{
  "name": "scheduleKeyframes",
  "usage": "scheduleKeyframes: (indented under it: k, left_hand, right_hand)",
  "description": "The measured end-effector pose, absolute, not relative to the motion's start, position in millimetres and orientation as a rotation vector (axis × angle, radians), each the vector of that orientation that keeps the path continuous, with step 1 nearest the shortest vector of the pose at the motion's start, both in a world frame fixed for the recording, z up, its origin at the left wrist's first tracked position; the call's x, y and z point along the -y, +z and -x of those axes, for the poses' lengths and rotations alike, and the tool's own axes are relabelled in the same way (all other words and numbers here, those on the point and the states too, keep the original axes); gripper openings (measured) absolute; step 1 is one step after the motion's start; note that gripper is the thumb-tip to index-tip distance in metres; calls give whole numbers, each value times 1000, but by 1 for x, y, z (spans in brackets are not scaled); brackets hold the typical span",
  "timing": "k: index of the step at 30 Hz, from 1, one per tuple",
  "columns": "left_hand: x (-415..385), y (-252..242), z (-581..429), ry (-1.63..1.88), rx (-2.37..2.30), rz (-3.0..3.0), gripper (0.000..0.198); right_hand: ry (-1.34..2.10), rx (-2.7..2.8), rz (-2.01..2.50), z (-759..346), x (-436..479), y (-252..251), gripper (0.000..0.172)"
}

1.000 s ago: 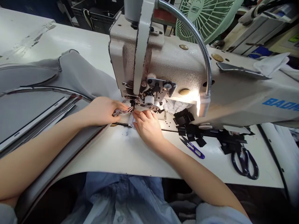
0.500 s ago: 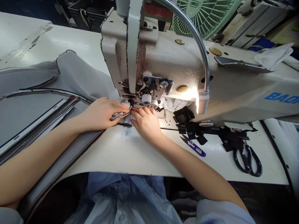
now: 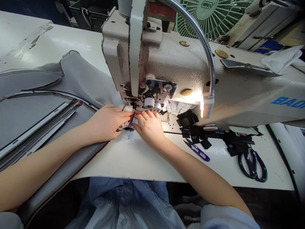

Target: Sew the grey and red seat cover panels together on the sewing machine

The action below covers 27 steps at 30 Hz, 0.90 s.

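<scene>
Both hands meet just in front of the needle of a beige sewing machine [image 3: 166, 63]. My left hand [image 3: 108, 122] is closed around the folded seam edge of a large grey fabric piece [image 3: 78, 79] that spreads out to the left. My right hand [image 3: 149, 127] presses its fingertips on a small white piece at the presser foot [image 3: 137, 109]. The needle itself is hidden behind the machine head and my fingers.
Small purple thread snips [image 3: 197, 151] lie right of my right wrist. Dark scissors [image 3: 254, 162] rest further right among several black fabric scraps [image 3: 190, 122]. A gooseneck lamp [image 3: 207, 101] lights the plate. A green fan [image 3: 212, 16] stands behind the machine.
My left hand has slid right and forward with the seam edge, closing up against my right hand. The view shifted slightly.
</scene>
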<state>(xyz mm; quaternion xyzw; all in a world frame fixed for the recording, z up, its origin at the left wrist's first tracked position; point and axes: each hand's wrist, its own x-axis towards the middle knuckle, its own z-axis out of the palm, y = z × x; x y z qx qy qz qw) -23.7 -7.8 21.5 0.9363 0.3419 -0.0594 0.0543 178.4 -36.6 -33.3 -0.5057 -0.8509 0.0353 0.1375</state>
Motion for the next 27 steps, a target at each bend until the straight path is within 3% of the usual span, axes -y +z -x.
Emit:
scheduleKeyframes:
  k: [16, 27]
  left_hand:
    - [8, 12, 25, -142, -1067, -2874, 52]
    - [10, 18, 23, -144, -1076, -2861, 38]
  right_hand:
    - [365, 2210, 1409, -194, 38, -42, 24]
    - [380, 2215, 1310, -191, 38, -43, 26]
